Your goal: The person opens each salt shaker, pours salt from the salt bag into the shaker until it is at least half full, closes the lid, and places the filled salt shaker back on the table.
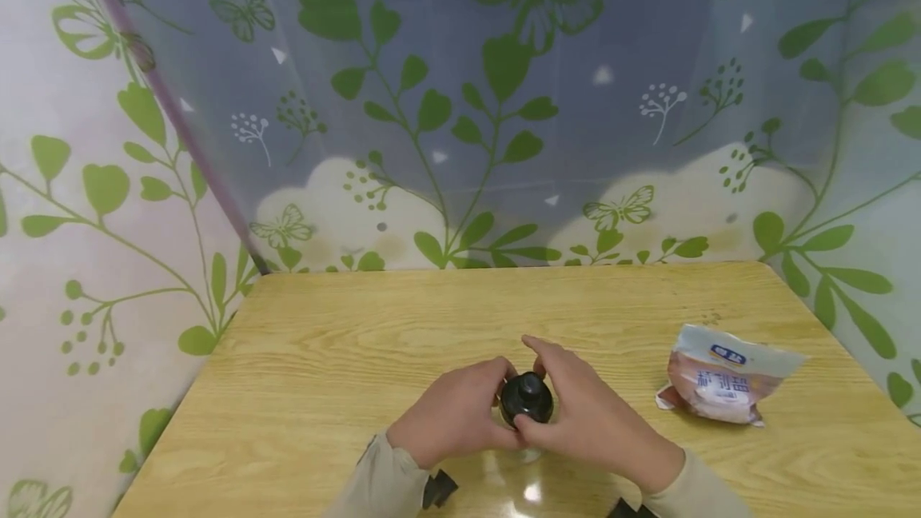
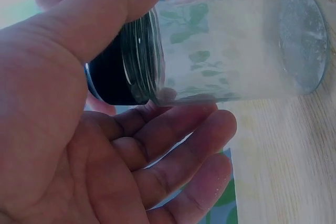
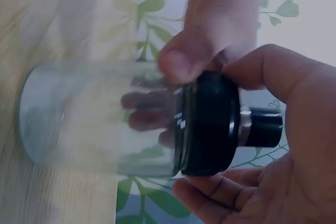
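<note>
A clear glass jar (image 2: 236, 45) stands on the wooden table (image 1: 345, 334), with the wall's leaf print showing through it. Its black lid (image 3: 212, 124) carries a smaller black knob (image 3: 265, 128) on top. From the left side, my left hand (image 1: 460, 414) holds the jar just below the lid, thumb across the neck and fingertips against the glass. My right hand (image 1: 583, 398) grips the rim of the lid between thumb and fingers. Seen from above in the head view, both thumbs lie at the near side of the lid.
To the right on the table, a pink-and-white plastic packet (image 1: 727, 378) with blue lettering lies slumped. Black straps (image 1: 439, 490) show by the wrists. Behind the table's far edge hangs a curtain (image 1: 446, 102) printed with green leaves and butterflies.
</note>
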The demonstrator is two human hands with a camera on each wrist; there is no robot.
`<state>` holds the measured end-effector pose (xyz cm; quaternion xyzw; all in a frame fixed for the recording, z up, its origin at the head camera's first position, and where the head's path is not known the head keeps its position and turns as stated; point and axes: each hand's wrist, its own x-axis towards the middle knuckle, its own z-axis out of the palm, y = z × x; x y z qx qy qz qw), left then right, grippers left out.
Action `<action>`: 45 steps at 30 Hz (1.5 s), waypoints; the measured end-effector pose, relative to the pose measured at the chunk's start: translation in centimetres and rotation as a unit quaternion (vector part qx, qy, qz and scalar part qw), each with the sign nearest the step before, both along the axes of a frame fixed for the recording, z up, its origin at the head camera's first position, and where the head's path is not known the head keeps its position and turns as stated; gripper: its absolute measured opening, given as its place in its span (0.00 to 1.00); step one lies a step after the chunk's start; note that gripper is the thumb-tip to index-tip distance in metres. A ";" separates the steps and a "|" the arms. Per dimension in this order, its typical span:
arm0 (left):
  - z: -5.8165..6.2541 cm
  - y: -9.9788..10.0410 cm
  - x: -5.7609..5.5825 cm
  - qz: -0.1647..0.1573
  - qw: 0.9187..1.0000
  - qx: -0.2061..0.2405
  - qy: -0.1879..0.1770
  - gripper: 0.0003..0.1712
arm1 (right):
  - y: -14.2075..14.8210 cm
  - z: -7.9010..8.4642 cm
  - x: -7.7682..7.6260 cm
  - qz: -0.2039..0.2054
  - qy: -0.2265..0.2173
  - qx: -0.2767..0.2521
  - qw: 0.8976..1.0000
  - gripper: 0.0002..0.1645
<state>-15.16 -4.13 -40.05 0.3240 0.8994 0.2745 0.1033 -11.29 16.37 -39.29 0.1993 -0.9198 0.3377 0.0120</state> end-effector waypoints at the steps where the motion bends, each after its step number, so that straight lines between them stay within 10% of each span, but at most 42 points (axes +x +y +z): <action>1: 0.0 0.0 0.0 -0.001 1.000 0.000 -0.001 0.27 | 0.1 0.0 0.0 0.011 -0.007 -0.011 1.000 0.52; 18: -0.1 -0.1 0.0 0.005 1.000 0.008 -0.018 0.27 | -0.3 -0.1 0.1 -0.049 0.002 0.023 0.999 0.60; 34: 0.2 0.0 0.3 0.011 1.000 0.005 -0.022 0.28 | -0.1 -0.4 0.1 0.033 0.018 -0.014 0.999 0.52; 45: -0.1 0.0 0.2 0.011 1.000 0.005 -0.021 0.28 | -0.3 -0.3 0.1 -0.048 0.015 0.027 0.998 0.62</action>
